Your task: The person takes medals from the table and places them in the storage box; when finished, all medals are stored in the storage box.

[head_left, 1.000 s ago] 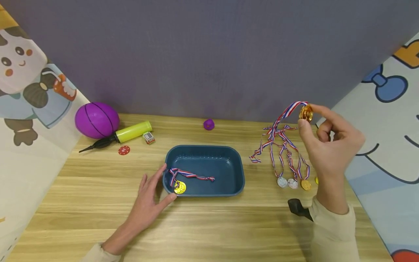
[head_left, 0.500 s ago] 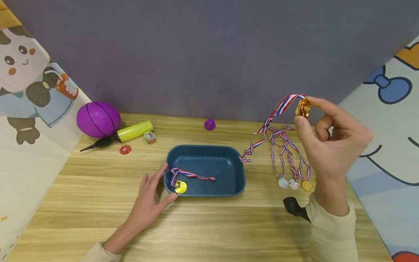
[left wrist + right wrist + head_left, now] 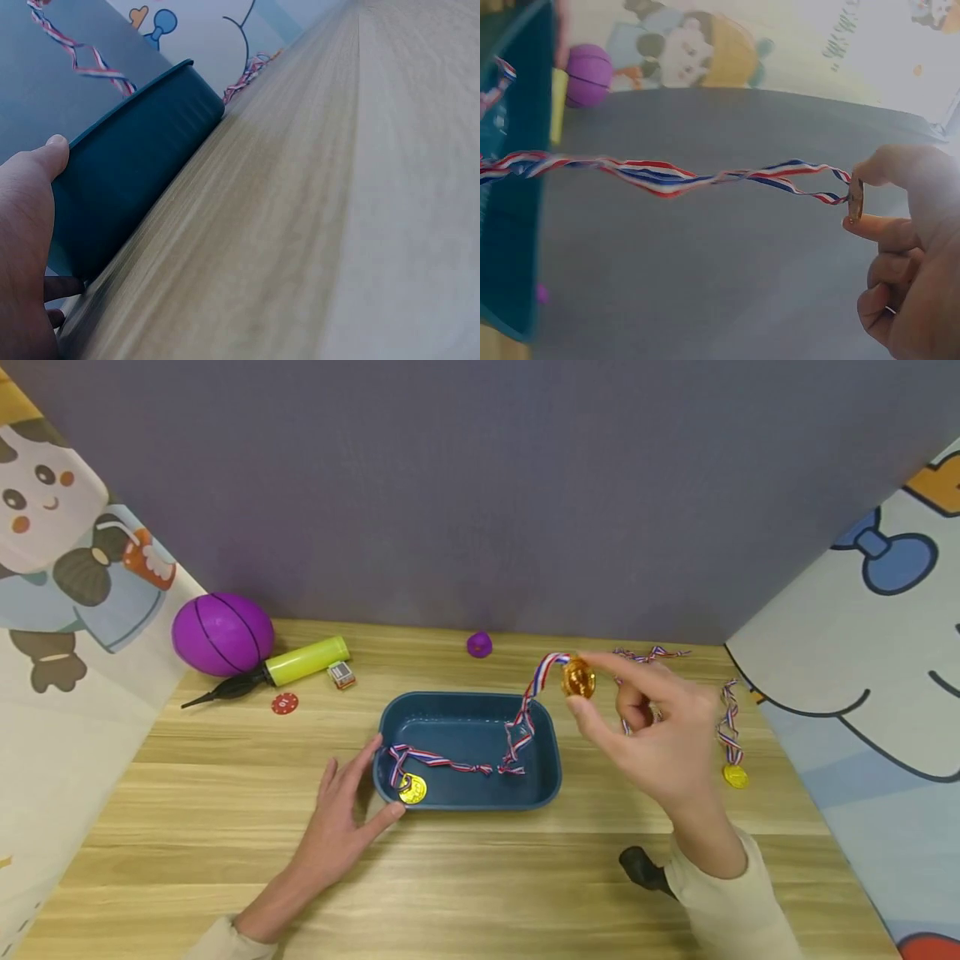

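Observation:
My right hand (image 3: 663, 735) pinches a shiny gold medal (image 3: 579, 678) by its edges between thumb and index finger, just right of the bin. From it the red, white and blue ribbon (image 3: 660, 176) hangs down into the dark blue bin (image 3: 468, 700). Another gold medal (image 3: 412, 789) lies in the bin's front left corner, its ribbon stretched across the floor. At the bin's left end rests my left hand (image 3: 337, 818), fingers spread along the side and thumb (image 3: 54, 154) at the rim.
More striped ribbons (image 3: 652, 653) lie behind my right hand, partly hidden. A gold medal (image 3: 736, 776) sits at the right. Back left are a purple ball (image 3: 222, 635), a yellow pump (image 3: 307, 662), a small box (image 3: 341, 675) and a red chip (image 3: 284, 703). A purple piece (image 3: 479, 645) lies behind the bin.
My right hand has carried the gold medal left and lower, from over the other medals to beside the bin; its ribbon end is now inside. My left hand stays put.

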A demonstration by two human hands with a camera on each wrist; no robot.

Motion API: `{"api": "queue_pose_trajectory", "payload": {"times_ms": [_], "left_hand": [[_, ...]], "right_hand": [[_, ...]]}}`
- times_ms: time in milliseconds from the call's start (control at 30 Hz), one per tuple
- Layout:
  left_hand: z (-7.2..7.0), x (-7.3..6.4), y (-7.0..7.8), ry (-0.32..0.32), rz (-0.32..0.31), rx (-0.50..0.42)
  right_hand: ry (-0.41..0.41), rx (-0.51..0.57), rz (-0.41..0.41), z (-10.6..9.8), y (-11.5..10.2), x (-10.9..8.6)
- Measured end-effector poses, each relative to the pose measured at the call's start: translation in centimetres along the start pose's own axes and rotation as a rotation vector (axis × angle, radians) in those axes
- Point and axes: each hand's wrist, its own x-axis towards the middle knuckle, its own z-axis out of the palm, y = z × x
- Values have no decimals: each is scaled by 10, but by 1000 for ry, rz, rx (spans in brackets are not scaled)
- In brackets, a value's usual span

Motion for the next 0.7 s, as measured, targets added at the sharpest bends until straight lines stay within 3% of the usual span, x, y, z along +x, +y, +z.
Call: {"api": "queue_pose_trajectory", "payload": {"times_ms": [267, 700], "left_hand": [[1, 0, -3, 0, -3, 2], [0, -1, 0, 7, -1, 0]], "right_hand": [[-166, -34, -31, 33, 10, -31], [-420, -110, 82, 76, 24, -66]]}}
